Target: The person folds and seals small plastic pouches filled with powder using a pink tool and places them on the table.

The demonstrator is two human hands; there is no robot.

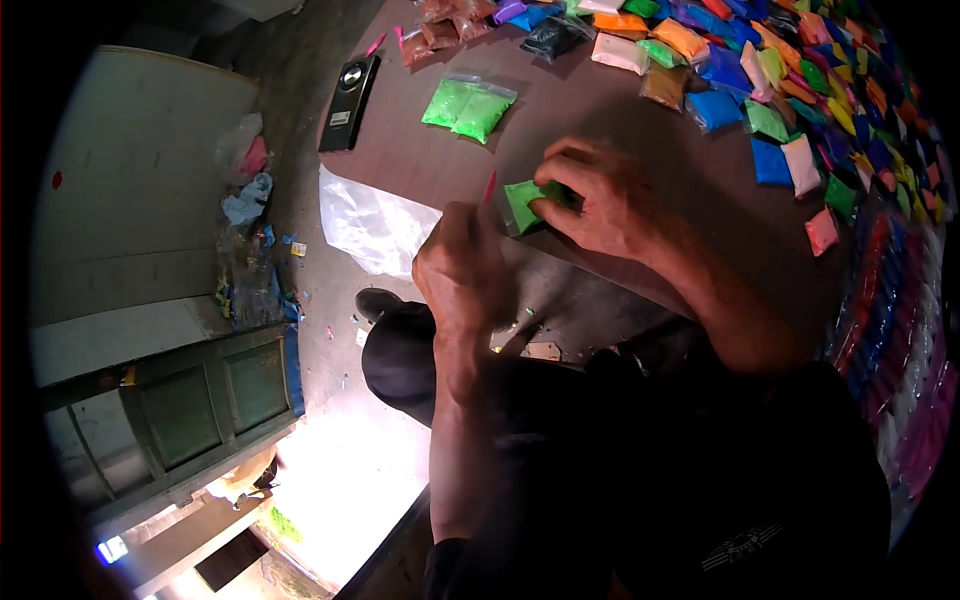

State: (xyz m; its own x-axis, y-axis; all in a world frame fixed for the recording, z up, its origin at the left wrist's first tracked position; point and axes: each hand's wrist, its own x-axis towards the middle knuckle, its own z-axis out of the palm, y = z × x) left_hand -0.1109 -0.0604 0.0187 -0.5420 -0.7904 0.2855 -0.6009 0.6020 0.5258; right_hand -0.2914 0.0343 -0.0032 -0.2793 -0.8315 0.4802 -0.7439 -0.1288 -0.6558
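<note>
While the right hand [600,205] pinches a green packet [522,205] by the table [420,175] edge, the left [458,265] is curled, can't tell on what; looks like a steadying step, next move needs firm fingers.

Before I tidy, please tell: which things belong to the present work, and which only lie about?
Work, probably:
- green packet at the right hand
- pink strip beside the left hand
- two green packets
- coloured packets

Lying about, seemingly:
- black device
- crumpled blue plastic
</note>
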